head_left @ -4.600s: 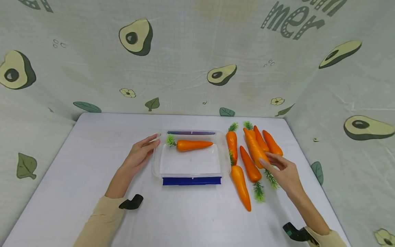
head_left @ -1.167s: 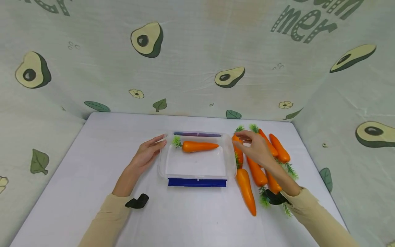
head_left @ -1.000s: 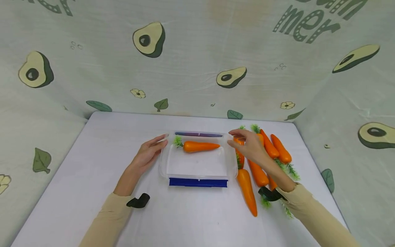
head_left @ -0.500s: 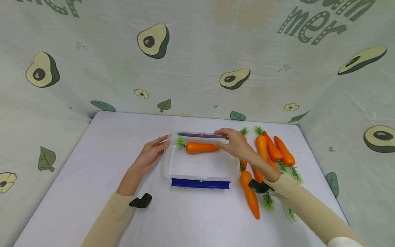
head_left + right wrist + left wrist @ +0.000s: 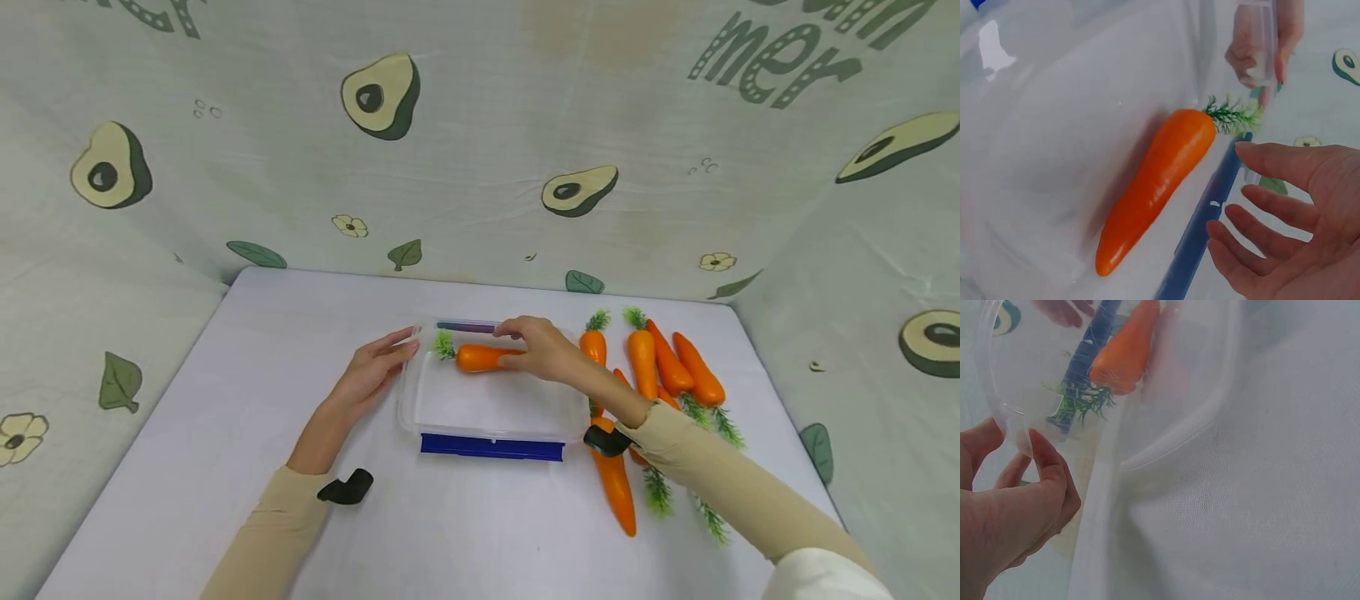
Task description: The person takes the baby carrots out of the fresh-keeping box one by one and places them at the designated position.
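A clear plastic food container [image 5: 457, 412] with blue clips sits on the white table. Inside, near its far side, lies one orange carrot [image 5: 476, 358] with a green top pointing left. My left hand [image 5: 375, 371] pinches the container's far left corner between thumb and fingers, as the left wrist view shows. My right hand [image 5: 542, 350] is over the container at the carrot's tapered end, partly covering it. In the right wrist view, its fingers [image 5: 1266, 234] are spread and loosely bent, apart from the carrot [image 5: 1157, 187].
To the right of the container lie several more carrots [image 5: 669, 367] with green tops. One carrot [image 5: 615, 492] reaches toward the front, partly under the right wrist's black strap mount [image 5: 609, 440]. An avocado-print cloth [image 5: 480, 125] hangs behind and beside the table [image 5: 322, 300].
My right hand has left a carrot in the right-hand group and moved left over the container. Carrots in that group have shifted. The left hand keeps its hold on the corner.
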`<state>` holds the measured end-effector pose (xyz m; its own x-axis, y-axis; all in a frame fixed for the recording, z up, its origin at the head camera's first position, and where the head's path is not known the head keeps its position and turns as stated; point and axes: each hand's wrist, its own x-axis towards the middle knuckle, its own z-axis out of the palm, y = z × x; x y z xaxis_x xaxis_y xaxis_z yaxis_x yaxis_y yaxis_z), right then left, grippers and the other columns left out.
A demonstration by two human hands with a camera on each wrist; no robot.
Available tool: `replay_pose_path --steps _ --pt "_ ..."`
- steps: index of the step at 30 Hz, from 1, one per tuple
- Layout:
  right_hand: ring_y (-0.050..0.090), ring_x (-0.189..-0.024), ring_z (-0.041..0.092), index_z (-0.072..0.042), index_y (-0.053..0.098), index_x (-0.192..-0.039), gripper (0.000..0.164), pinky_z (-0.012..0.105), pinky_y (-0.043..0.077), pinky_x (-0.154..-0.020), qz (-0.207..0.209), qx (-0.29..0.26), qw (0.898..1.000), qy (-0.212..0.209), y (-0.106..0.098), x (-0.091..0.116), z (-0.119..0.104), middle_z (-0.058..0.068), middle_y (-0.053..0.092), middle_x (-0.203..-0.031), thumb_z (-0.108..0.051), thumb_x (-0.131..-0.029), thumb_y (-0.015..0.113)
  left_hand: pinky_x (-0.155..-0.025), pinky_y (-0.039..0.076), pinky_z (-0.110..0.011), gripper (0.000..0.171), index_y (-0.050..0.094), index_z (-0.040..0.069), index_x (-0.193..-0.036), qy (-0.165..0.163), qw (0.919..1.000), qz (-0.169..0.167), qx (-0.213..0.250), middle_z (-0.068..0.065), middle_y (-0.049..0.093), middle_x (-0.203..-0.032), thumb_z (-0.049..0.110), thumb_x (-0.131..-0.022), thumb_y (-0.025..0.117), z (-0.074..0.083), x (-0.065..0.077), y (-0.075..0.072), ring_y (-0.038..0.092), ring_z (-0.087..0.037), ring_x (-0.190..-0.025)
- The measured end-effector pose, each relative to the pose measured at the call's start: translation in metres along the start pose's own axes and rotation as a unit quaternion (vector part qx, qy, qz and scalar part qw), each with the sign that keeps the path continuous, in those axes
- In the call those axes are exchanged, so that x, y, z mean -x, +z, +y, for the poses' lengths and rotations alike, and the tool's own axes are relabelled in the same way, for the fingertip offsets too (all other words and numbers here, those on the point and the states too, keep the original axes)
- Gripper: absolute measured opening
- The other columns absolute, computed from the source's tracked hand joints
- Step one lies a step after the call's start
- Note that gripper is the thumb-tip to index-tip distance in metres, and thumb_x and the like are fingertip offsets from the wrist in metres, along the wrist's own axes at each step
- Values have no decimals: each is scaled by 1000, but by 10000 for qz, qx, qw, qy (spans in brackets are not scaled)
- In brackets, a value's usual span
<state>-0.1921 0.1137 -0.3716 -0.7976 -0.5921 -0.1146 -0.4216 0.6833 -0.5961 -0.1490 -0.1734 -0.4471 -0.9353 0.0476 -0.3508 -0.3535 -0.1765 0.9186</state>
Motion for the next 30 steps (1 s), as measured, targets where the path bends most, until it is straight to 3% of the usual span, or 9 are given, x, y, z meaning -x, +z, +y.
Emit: replay_pose_path --steps 7,23,30 --pt "56 -126 39 4 63 -134 42 49 48 -107 -376 58 9993 -49 11 -10 -5 19 62 -137 -8 -95 74 -99 44 -20 52 51 10 -152 -9 10000 -42 -56 -10 50 -143 18 -103 66 -1 -1 0 54 -8 -108" --pt "54 -127 33 0 57 -143 51 48 42 -113 -1068 854 9905 128 24 -31 -15 18 59 -142 -4 -94 73 -108 41 -30 52 52 10 -152 5 10000 5 -25 -10 51 -141 17 -103 66 2 4 0 54 -9 -108" --pt "54 -124 31 1 60 -138 46 45 42 -113 -1233 1291 9839 99 29 -36 -20 16 60 -137 2 -94 72 -101 44 -27 51 53 9 -150 0 10000 24 82 -7 54 -134 16 -102 67 1 2 0 55 -7 -104"
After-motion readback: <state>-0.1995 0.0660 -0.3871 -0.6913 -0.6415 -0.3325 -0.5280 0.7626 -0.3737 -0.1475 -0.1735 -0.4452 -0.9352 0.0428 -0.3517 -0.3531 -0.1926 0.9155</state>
